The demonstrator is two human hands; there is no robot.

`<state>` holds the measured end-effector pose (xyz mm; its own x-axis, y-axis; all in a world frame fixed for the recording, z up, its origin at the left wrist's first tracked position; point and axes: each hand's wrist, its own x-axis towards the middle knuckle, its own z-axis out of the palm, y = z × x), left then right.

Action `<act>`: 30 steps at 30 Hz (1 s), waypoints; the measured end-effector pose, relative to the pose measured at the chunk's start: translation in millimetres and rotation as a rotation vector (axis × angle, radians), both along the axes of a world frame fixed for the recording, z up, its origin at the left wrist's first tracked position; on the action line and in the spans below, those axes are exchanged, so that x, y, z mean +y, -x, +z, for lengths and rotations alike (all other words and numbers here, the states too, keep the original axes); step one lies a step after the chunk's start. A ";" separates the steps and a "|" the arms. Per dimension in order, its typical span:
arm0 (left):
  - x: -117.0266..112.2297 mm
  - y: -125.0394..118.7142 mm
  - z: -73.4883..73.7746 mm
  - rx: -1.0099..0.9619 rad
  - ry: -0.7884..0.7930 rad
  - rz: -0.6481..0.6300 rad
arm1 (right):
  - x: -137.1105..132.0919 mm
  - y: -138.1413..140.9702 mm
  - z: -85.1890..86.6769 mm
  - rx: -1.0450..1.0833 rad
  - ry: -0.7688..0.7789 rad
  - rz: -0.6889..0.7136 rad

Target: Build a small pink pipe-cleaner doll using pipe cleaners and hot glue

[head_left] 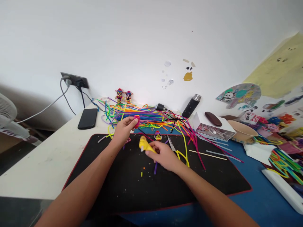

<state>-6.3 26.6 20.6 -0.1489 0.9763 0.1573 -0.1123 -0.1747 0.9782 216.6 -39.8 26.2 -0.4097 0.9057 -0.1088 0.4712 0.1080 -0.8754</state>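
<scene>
My left hand [124,128] pinches a small pink piece [136,121] with a bit of orange at its top, held above the back edge of the black mat [113,183]. My right hand [163,154] is closed round a yellow hot glue gun [146,145], its pale tip pointing left and down, apart from the pink piece. Just behind the right hand a small yellow, pink and purple figure [157,135] is on the mat. Scissors [177,151] with yellow handles lie right of it. A purple strip [155,168] shows below the right hand.
Many coloured pipe cleaners [142,116] are heaped along the wall. Two small figures [123,95] stand behind them. A phone [87,119] lies at left; a black flask [191,106] and a white box [213,126] are at right. Yellow and orange scraps dot the mat.
</scene>
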 end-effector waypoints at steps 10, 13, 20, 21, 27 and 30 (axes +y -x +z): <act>8.0 3.9 -9.6 0.014 -0.015 0.069 | 38.0 -6.6 3.9 0.944 0.384 -0.251; 9.9 2.7 -15.0 0.066 -0.009 0.065 | 54.5 3.2 8.2 1.022 0.384 -0.207; 12.8 2.7 -25.9 0.193 0.002 0.077 | 70.4 14.2 -0.8 0.989 0.230 -0.192; 12.9 2.4 -27.0 0.216 -0.001 0.081 | 69.8 12.3 -4.5 0.970 0.229 -0.196; 8.1 -2.6 -25.8 0.524 -0.120 0.149 | 65.9 -2.4 -8.8 0.853 0.149 -0.159; 5.0 -3.4 -21.8 0.562 -0.160 0.207 | 62.4 -2.3 -5.6 0.754 0.109 -0.104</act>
